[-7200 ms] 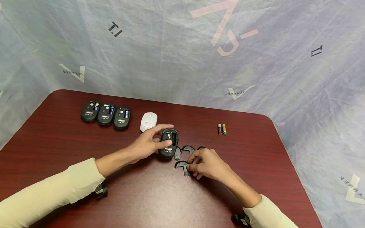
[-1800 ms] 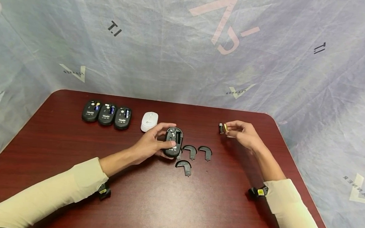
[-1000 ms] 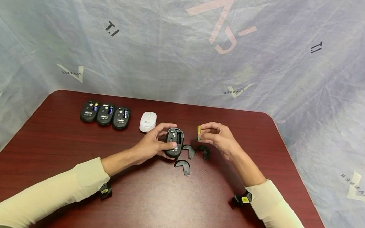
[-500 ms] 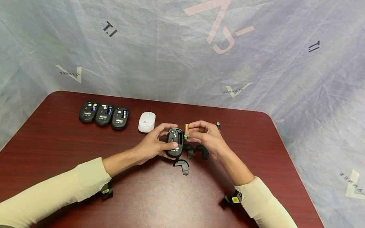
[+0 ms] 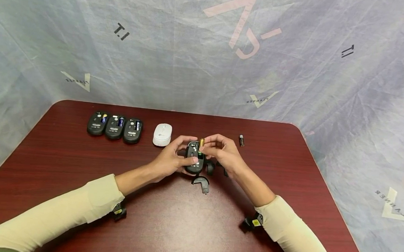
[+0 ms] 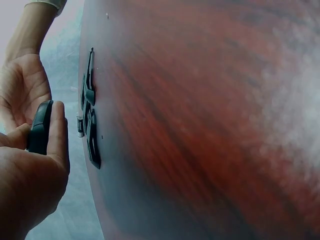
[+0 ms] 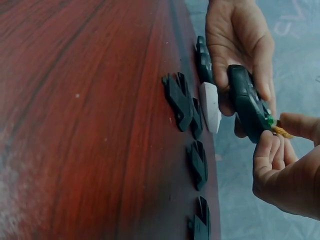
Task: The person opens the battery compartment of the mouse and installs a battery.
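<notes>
My left hand (image 5: 171, 158) grips a black computer mouse (image 5: 192, 164), its underside turned up and the battery slot uncovered. The thumb lies across the underside, fingers around the far side. My right hand (image 5: 226, 154) pinches a yellow and green battery (image 5: 202, 143) between thumb and fingers, its green end at the slot, the yellow end tilted up. In the right wrist view the battery (image 7: 281, 131) slants out of the mouse (image 7: 245, 102). Black battery covers lie below and beside the hands, one cover (image 5: 201, 184) in full view, others partly hidden by the right hand.
Three black mice, upside down with batteries in their slots, stand in a row at the back left, the nearest mouse (image 5: 132, 130) among them. A white mouse (image 5: 162, 134) sits beside the left hand. One dark battery (image 5: 241, 140) lies at the back right of the table (image 5: 169, 223).
My right hand picked the yellow battery up from beside the dark one and carried it left to the slot. Earlier it was at the covers. The left hand kept hold of the mouse.
</notes>
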Motion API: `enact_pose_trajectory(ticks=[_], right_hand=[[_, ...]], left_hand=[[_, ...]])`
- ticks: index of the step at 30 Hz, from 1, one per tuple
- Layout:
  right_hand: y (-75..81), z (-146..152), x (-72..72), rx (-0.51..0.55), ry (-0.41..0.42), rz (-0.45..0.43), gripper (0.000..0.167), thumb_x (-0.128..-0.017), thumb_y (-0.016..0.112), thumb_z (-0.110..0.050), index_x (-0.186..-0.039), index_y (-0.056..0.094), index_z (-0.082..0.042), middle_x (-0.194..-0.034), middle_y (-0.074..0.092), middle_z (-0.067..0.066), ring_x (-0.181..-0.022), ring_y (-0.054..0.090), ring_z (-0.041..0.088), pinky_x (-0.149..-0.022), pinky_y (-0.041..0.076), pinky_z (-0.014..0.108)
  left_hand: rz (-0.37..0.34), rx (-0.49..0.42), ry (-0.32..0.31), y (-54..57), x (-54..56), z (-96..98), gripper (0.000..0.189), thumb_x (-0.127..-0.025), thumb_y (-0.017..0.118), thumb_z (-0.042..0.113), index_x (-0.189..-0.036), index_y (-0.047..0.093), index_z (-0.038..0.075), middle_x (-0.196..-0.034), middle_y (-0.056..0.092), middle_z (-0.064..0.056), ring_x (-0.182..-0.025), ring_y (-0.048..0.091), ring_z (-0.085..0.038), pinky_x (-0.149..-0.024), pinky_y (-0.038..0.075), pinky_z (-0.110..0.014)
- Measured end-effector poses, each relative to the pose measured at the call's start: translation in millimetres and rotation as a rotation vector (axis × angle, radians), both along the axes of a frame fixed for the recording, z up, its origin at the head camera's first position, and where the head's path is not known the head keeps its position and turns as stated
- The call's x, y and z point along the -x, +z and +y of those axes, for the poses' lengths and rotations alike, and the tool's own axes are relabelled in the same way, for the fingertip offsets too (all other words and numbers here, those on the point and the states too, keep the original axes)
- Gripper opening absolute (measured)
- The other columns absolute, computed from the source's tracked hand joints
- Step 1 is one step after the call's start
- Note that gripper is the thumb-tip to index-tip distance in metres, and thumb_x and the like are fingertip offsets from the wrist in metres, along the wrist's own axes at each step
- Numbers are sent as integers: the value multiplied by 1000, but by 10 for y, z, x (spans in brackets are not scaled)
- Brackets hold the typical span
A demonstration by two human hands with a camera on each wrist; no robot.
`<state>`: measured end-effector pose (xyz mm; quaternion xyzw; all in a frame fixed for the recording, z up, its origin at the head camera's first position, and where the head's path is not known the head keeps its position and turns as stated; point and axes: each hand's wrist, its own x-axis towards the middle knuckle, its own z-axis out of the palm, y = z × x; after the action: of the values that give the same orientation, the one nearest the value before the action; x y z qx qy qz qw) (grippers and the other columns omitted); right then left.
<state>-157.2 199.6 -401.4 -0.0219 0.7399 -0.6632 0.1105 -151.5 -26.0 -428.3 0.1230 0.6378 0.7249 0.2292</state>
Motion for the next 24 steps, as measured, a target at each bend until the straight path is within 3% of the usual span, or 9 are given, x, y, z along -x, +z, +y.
enact_pose_trajectory(ticks=[9,13,17,24], right_hand=[[6,31,-11,-46,46,-17,32,-93,84,-2,-123,71,0,-101,72,1,-83,68,17,-76,64,30],[0,56,-6,-34,69,-20,36,-103,77,-9,-136,70,2,-118,76,9,-92,75,18,-85,69,31],[-6,47,-14,-66,148,-26,40,-113,69,-18,-147,69,2,-139,75,22,-104,83,22,-97,71,39],[-6,14,-26,-48,171,-22,37,-113,69,-16,-144,72,5,-138,77,26,-105,85,25,-97,72,42]], left_hand=[[43,28,21,-4,15,-25,68,-106,71,-5,-167,44,9,-154,58,-30,-107,79,-28,-79,74,-50],[36,15,38,-9,23,-19,55,-112,66,7,-164,47,9,-152,61,-27,-103,78,-25,-78,74,-52],[35,2,71,-22,28,-6,47,-116,64,17,-159,48,6,-147,64,-23,-99,79,-22,-74,73,-52],[30,-2,103,-22,23,-8,41,-114,67,16,-152,55,9,-136,68,-14,-98,78,-21,-71,73,-52]])
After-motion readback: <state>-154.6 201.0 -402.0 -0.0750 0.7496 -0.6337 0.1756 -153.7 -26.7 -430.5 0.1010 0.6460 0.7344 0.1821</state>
